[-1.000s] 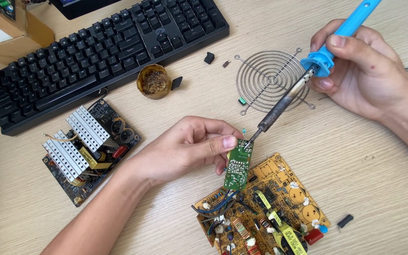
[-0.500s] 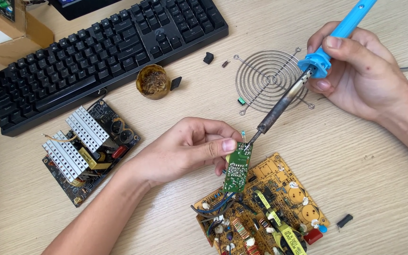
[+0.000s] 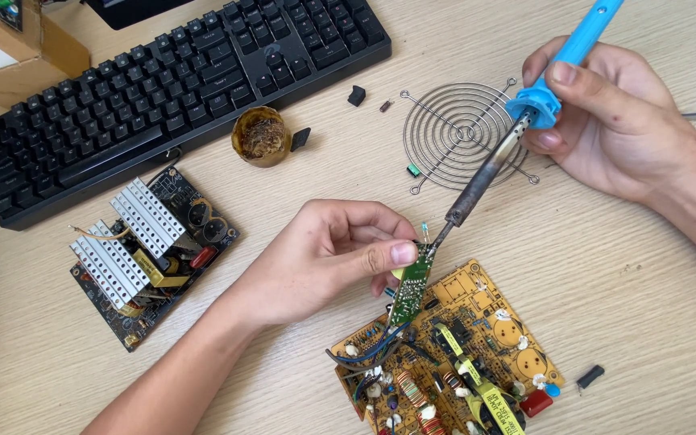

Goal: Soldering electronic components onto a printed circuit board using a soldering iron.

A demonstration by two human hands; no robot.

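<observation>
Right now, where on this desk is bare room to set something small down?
Bare wood lies right of the yellow circuit board, below the right hand, and at the bottom left under the black board with heat sinks. It is crowded between the keyboard, the wire grille and the left hand.

Head camera looks steeply down, close over the wooden desk [image 3: 622, 266].

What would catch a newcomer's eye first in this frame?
The blue-handled soldering iron, held in the right hand at upper right, slants down so its tip meets a small green circuit board. The left hand pinches that board upright at centre, above a larger orange circuit board. A black keyboard spans the upper left.
</observation>
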